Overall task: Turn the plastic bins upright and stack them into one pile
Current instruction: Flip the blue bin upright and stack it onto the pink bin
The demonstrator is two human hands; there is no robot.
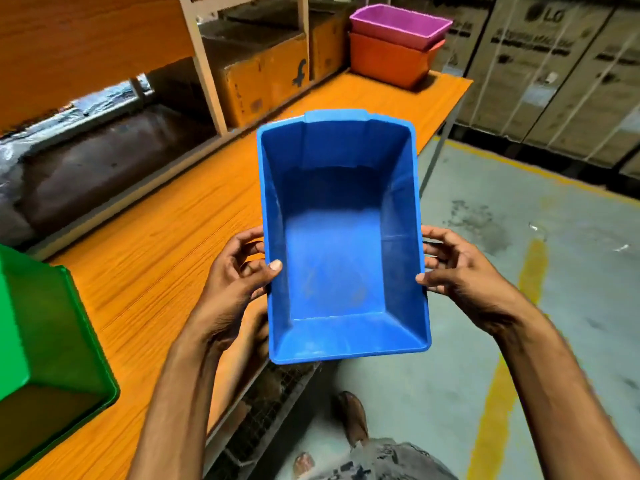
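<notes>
**Blue bin in hand, upright, not yet on pile**

Status: blue bin [341,237] held in the air over the near edge of the desk [166,244], mouth up toward the camera, empty. Left hand [232,282] grips the left long wall, thumb hooked over the rim, fingers under the outside. Right hand [460,271] does the same on the right wall. Both grips pinched on the bin, at its near half; far end unsupported.

Pile: purple bin [398,26] nested in orange bin [391,60], both upright, at the far corner of the desk, well apart from the blue bin. Green bin [48,337] sits at the near left on the desk; appears tipped on its side, partly cut off by frame edge, so orientation not certain.

Est. step: carry blue bin to pile and nest it. Approx. halfway thru task.

Risks:
- Pile stands close to the desk corner. A hard or off-centre drop could push it off the edge.
- Purple bin looks slightly skewed in the orange one. If blue goes in crooked, it may jam or sit tilted, and the stack leans.
- Grips at the near half only: far end may dip during the reach and catch the purple rim.
- Green bin still to be righted; easy to overlook at frame edge.
</notes>
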